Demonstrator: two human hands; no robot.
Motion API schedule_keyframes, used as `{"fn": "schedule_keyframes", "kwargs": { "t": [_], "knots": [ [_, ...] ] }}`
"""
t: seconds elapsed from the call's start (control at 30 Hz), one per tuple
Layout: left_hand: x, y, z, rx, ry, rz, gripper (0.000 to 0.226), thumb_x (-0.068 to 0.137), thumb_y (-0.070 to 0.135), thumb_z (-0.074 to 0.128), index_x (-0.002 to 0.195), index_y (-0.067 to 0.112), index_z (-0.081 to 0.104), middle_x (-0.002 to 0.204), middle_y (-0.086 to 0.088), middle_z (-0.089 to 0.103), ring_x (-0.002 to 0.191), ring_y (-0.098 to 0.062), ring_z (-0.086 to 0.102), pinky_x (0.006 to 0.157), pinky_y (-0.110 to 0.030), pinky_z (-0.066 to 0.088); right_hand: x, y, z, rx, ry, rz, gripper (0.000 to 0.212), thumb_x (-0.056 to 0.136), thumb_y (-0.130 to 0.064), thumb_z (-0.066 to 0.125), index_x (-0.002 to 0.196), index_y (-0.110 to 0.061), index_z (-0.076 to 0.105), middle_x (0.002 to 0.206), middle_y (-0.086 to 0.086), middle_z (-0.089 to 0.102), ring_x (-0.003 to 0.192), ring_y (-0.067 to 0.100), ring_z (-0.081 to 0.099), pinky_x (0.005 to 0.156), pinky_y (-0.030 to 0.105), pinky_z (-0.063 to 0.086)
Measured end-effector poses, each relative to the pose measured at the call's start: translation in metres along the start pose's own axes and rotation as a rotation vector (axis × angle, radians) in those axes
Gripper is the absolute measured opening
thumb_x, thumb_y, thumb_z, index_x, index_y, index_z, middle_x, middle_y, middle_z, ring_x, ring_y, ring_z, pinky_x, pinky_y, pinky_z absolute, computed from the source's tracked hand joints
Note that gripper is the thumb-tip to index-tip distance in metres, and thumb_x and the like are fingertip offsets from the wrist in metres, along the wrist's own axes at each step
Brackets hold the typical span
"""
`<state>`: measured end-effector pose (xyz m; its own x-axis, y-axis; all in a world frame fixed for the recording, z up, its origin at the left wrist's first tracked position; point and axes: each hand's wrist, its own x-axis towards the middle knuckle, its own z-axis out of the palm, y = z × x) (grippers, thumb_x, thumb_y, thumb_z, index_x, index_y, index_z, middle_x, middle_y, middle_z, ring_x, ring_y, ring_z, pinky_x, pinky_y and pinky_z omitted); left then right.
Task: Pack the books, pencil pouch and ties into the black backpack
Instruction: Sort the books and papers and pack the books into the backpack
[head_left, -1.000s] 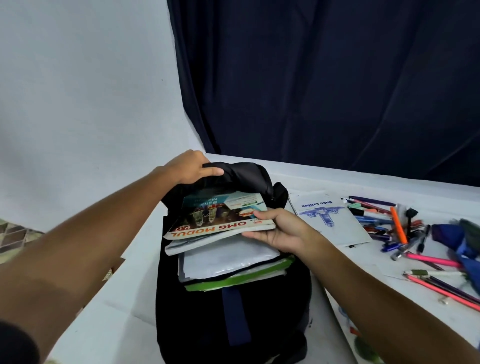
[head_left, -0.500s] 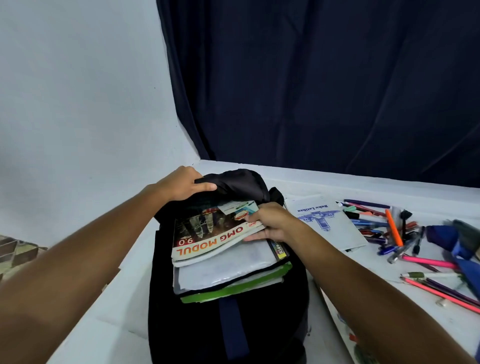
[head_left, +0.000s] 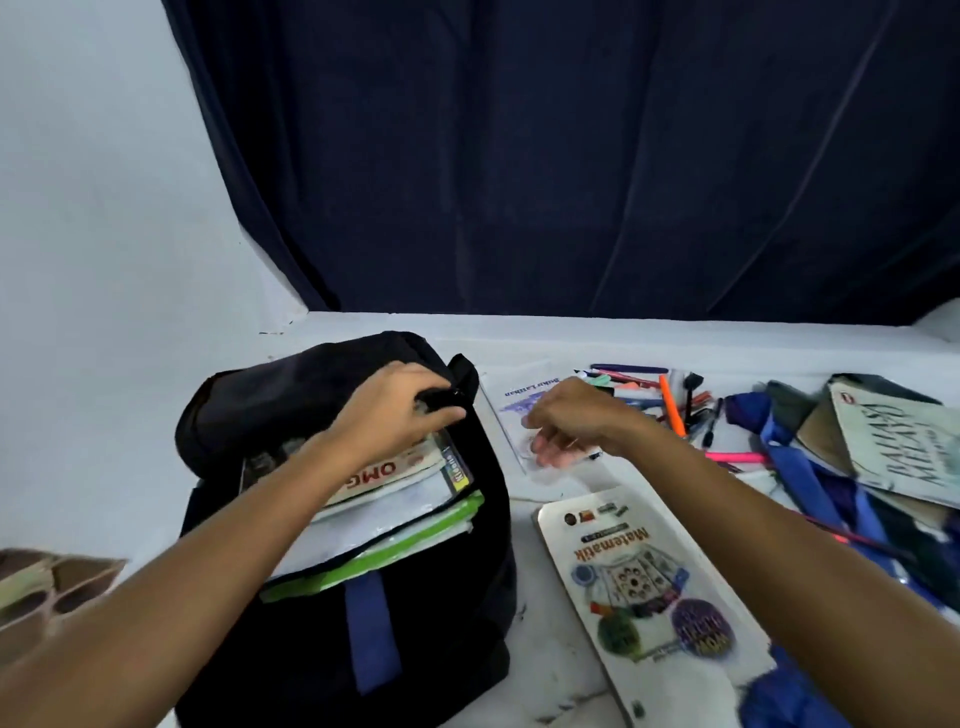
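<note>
Farthest left, the black backpack (head_left: 426, 597) lay on the white table (head_left: 545, 332) with its mouth open and a stack of books (head_left: 395, 499) part-way inside, the OMG workbook on top and a green-edged one at the bottom still jutting out. The left hand (head_left: 400, 410) gripped the dark flap at the bag's upper right edge; half a second earlier it had held the flap farther left, so the opening had been pulled wider. The right hand (head_left: 566, 426) had let go of the stack it was pushing and now hovered, fingers loosely curled and holding nothing, over the thin blue-printed exercise book (head_left: 511, 410); that suggested this batch was judged far enough in and the next book was being fetched. Below it lay the Matematik book (head_left: 649, 587), newly in view. Right of these, loose pens (head_left: 670, 405) were scattered, then blue ties (head_left: 800, 467) and another book (head_left: 898, 441), all unpacked. No pencil pouch could be made out.
</note>
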<state>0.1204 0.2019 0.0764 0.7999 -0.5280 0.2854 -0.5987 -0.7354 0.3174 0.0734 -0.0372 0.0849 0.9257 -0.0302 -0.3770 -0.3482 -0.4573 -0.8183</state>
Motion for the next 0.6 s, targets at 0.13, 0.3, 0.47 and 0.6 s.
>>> {"fn": "schedule_keyframes", "kwargs": {
  "t": [0.13, 0.3, 0.47, 0.6],
  "knots": [
    [0.015, 0.066, 0.05, -0.031, -0.192, 0.16, 0.058, 0.084, 0.059, 0.064, 0.127, 0.019, 0.063, 0.132, 0.004, 0.06, 0.125, -0.014, 0.049, 0.107, -0.031, 0.038, -0.026, 0.043, -0.039, 0.006, 0.073, 0.059, 0.018, 0.087, -0.01, 0.064, 0.099, 0.004, 0.065, 0.081, 0.017, 0.07, 0.062, 0.025, 0.067, 0.05, 0.024, 0.051],
    [0.045, 0.136, 0.104, -0.124, -0.313, 0.261, 0.06, 0.085, 0.059, 0.063, 0.131, 0.021, 0.059, 0.136, 0.004, 0.056, 0.128, -0.014, 0.047, 0.105, -0.032, 0.039, -0.074, 0.108, -0.104, 0.141, 0.261, 0.114, 0.015, 0.09, -0.005, 0.054, 0.092, 0.002, 0.067, 0.077, 0.014, 0.067, 0.059, 0.022, 0.066, 0.05, 0.023, 0.048],
    [0.077, 0.224, 0.155, -0.173, -0.42, 0.37, 0.057, 0.086, 0.056, 0.063, 0.131, 0.02, 0.059, 0.134, 0.001, 0.057, 0.119, -0.014, 0.051, 0.096, -0.03, 0.043, -0.13, 0.185, -0.174, 0.421, 0.509, 0.244, 0.009, 0.093, -0.008, 0.058, 0.096, 0.0, 0.061, 0.076, 0.018, 0.067, 0.062, 0.03, 0.064, 0.063, 0.036, 0.056],
    [0.103, 0.294, 0.19, -0.197, -0.479, 0.428, 0.055, 0.085, 0.058, 0.064, 0.125, 0.02, 0.064, 0.126, 0.002, 0.061, 0.111, -0.013, 0.056, 0.091, -0.03, 0.046, -0.169, 0.242, -0.215, 0.73, 0.648, 0.264, 0.01, 0.098, -0.005, 0.048, 0.095, -0.005, 0.058, 0.075, 0.016, 0.059, 0.06, 0.028, 0.06, 0.051, 0.028, 0.055]
  ]
}}
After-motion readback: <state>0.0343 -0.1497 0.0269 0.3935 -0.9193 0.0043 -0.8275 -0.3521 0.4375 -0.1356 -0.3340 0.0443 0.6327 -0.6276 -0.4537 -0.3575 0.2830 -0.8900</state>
